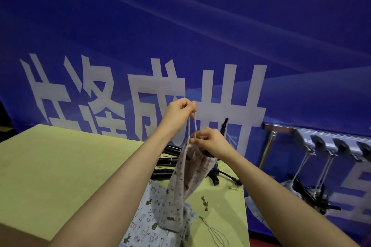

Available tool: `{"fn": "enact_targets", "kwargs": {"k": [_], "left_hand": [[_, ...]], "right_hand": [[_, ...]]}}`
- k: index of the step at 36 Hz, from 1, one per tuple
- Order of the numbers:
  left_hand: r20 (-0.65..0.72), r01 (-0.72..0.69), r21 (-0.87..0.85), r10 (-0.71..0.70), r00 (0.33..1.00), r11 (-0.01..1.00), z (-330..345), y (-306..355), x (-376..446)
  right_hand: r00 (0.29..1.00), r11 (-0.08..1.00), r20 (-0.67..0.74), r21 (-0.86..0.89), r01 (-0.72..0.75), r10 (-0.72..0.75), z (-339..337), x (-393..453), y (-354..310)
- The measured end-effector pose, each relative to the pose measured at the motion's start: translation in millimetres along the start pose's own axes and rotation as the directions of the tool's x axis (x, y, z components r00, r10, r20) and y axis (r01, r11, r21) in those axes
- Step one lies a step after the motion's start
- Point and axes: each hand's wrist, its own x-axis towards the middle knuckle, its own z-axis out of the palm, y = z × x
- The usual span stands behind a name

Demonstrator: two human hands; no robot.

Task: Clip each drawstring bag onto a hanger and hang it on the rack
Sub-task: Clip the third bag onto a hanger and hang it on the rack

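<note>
A beige patterned drawstring bag [181,190] hangs in the air above the yellow-green table [60,166]. My left hand [179,113] pinches the top of its cord loop [191,124] and holds it up. My right hand [212,143] grips the gathered mouth of the bag together with a black hanger [222,128], whose upper end sticks up behind my fingers. More patterned bags [147,220] lie in a pile on the table under the hanging one.
Black hangers [166,162] lie on the table behind the bag. A small metal clip [204,202] and a loose cord [212,232] lie near the table's right edge. At the right, a metal rack rail [281,126] holds several hung bags [313,196] on black hangers.
</note>
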Motion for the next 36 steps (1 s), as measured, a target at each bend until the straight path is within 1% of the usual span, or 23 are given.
{"fn": "enact_targets", "kwargs": {"k": [3,5,7,11,14,17,21,23,28,32,36], "left_hand": [[0.036,0.034,-0.058,-0.032,0.999,0.998,5,0,-2],[0.044,0.038,-0.066,-0.035,0.998,0.997,8,0,-3],[0.036,0.036,-0.083,-0.033,0.999,0.996,9,-1,-4],[0.011,0.071,-0.195,-0.070,0.997,0.978,7,2,-3],[-0.043,0.085,-0.276,-0.100,0.994,0.957,5,8,0],[-0.083,0.057,-0.359,-0.092,0.992,0.932,2,18,5],[-0.082,0.025,-0.433,-0.066,0.994,0.901,2,31,13],[-0.071,0.025,-0.466,-0.066,0.995,0.885,6,34,14],[-0.053,0.033,-0.503,-0.070,0.996,0.863,18,39,16],[-0.045,0.016,-0.527,-0.046,0.998,0.850,32,50,18],[-0.001,0.015,-0.533,-0.018,1.000,0.846,53,56,19]], "right_hand": [[0.997,0.998,0.067,0.035,0.042,-0.045,1,-4,-2],[0.995,0.998,0.076,0.031,0.060,-0.062,3,-4,-3],[0.996,0.998,0.058,0.033,0.061,-0.063,4,-3,-3],[0.997,0.997,-0.001,0.021,0.076,-0.076,6,0,-1],[0.996,0.996,0.022,0.002,0.085,-0.085,1,6,-2],[0.995,0.993,0.012,-0.051,0.102,-0.101,-8,13,-8],[0.990,0.986,-0.052,-0.111,0.123,-0.129,-16,18,-14],[0.991,0.989,-0.071,-0.104,0.110,-0.117,-17,17,-14],[0.995,0.999,-0.101,-0.047,-0.015,0.011,-25,8,-7],[0.989,1.000,-0.145,-0.020,-0.021,0.018,-37,-1,-1],[0.985,0.999,-0.170,-0.009,-0.043,0.041,-56,-11,8]]}}
